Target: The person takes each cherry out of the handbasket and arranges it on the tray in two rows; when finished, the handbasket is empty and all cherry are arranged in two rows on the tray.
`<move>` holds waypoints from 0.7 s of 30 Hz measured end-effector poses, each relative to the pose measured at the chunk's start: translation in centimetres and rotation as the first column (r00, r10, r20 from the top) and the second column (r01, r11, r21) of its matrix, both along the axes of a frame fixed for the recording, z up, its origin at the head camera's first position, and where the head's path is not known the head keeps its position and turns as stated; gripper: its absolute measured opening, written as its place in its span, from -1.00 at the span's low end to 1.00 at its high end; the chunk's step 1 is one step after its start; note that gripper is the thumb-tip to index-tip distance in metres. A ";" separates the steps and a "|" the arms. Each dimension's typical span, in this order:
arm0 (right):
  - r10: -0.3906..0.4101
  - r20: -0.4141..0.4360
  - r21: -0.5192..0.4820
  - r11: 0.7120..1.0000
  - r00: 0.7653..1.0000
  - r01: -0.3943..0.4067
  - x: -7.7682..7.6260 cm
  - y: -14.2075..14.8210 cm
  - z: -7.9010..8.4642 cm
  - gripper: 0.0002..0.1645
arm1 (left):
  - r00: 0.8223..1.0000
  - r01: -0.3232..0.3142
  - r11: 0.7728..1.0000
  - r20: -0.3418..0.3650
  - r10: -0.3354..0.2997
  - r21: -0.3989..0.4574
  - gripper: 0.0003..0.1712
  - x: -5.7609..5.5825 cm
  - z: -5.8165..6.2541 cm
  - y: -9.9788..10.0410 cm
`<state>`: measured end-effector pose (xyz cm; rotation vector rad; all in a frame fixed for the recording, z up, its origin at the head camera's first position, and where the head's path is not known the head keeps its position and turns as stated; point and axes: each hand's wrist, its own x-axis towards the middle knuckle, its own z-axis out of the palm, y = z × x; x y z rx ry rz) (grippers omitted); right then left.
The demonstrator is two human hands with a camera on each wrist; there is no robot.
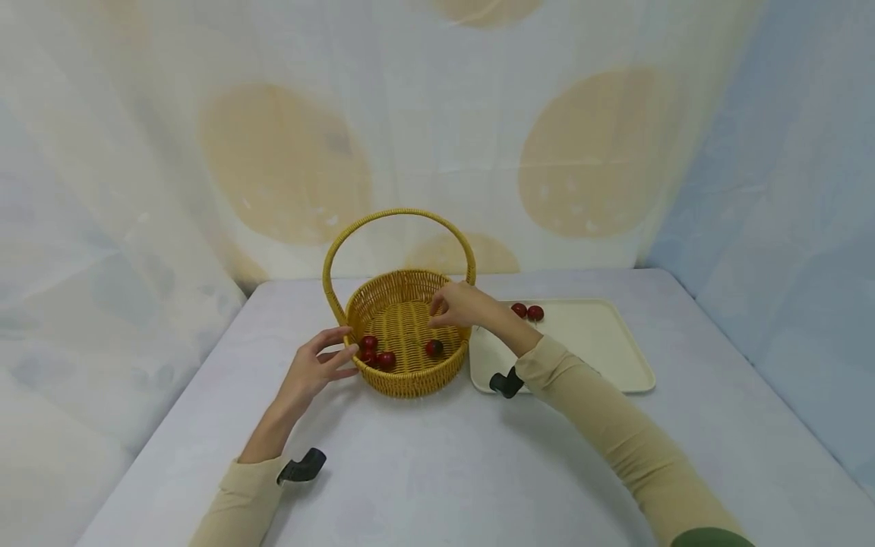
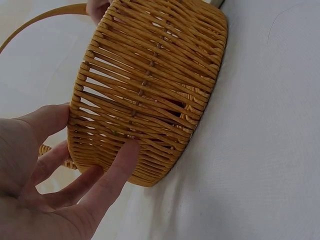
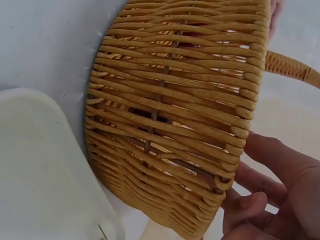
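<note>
A yellow wicker basket (image 1: 410,386) with a tall hooped handle stands upright on the table. Several dark red cherries (image 1: 386,360) lie inside, most of them grouped at the left. One darker cherry (image 1: 434,348) sits apart on the right side, below my right hand. My left hand (image 1: 318,367) touches the basket's left side and rim, its fingers spread; the left wrist view shows fingertips against the weave. Over the basket's right rim reaches my right hand (image 1: 459,305), fingers loosely bent above the inside, with nothing visible between them.
A cream rectangular tray (image 1: 588,349) lies right of the basket, partly under the right forearm. Two cherries (image 1: 527,312) rest near its back left corner. A pale cloth covers the table (image 1: 437,471), and patterned curtains (image 1: 437,137) hang behind and at the sides.
</note>
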<state>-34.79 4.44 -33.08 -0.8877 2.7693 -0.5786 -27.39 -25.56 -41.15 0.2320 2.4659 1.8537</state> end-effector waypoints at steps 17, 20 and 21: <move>0.055 0.112 0.089 0.994 0.992 -0.065 -1.8 -1.4 -0.7 -0.70 | 1.000 -0.002 1.000 -0.009 0.002 -0.006 -0.24 -0.6 0.3 -0.1; 0.060 0.138 0.134 0.988 0.989 -0.079 -1.9 -1.7 -0.9 -0.70 | 1.000 0.003 1.000 -0.008 -0.003 -0.002 -0.24 -0.7 0.3 -0.1; 0.058 0.140 0.157 0.984 0.988 -0.081 -2.0 -1.8 -1.0 -0.70 | 1.000 0.000 1.000 -0.005 0.000 0.003 -0.25 -0.7 0.3 -0.1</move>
